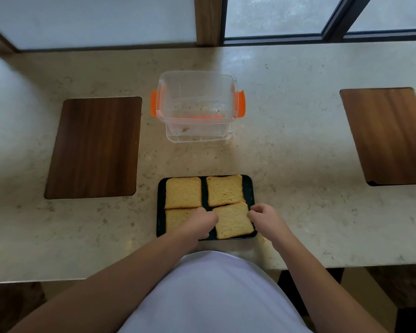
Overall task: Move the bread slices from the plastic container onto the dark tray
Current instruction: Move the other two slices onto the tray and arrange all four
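Four bread slices (224, 190) on dark tray (161, 207), hands (198, 223) touching nearest slice, container (197, 104) bare

Pale stone counter (298, 140), two inset wood panels (94, 147), frosted windows (106, 20) behind

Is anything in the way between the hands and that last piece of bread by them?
No, nothing visible. The left hand and right hand sit at either edge of the near-right bread slice, which already lies on the dark tray.
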